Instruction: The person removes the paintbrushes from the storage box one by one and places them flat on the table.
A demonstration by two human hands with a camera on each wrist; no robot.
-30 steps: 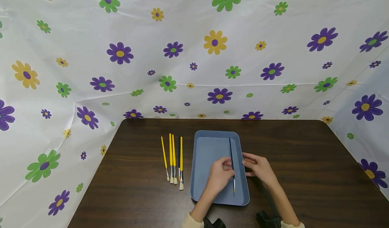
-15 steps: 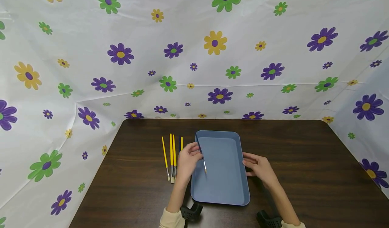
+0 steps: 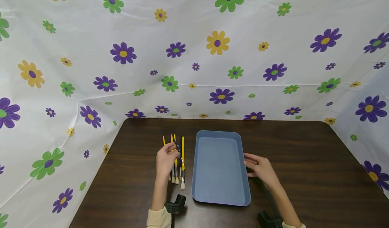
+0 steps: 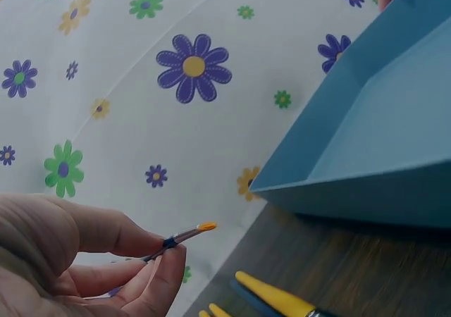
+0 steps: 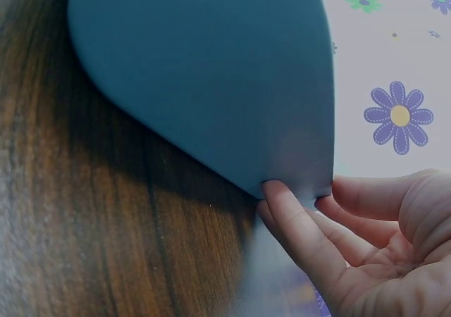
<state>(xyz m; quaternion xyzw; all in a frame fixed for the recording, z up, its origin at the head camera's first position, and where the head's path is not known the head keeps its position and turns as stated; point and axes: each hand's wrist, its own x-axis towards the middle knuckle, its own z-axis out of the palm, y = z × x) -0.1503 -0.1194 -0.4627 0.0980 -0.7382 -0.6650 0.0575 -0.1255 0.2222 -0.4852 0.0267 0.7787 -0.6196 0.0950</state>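
My left hand (image 3: 165,161) pinches a thin dark-handled paintbrush (image 3: 182,161) between thumb and fingers, above the row of brushes. In the left wrist view the held brush shows a metal ferrule and a small orange tip. Beneath and beside that hand lie several yellow-handled paintbrushes (image 3: 183,174) with pale bristles, plus one with a dark handle, partly covered by the hand. The blue-grey tray (image 3: 221,174) has nothing in it. My right hand (image 3: 259,169) holds the tray at its right side. In the right wrist view its thumb is at the rim and its fingertips are near the base.
A dark brown wooden table (image 3: 291,160) bears the tray and brushes. A white cloth (image 3: 194,52) with printed flowers hangs behind and along both sides. Dark wrist devices (image 3: 175,204) show near both sleeves.
My left hand has carried the dark-handled paintbrush leftward, out from over the tray to above the other brushes. My right hand and the tray have stayed in place.
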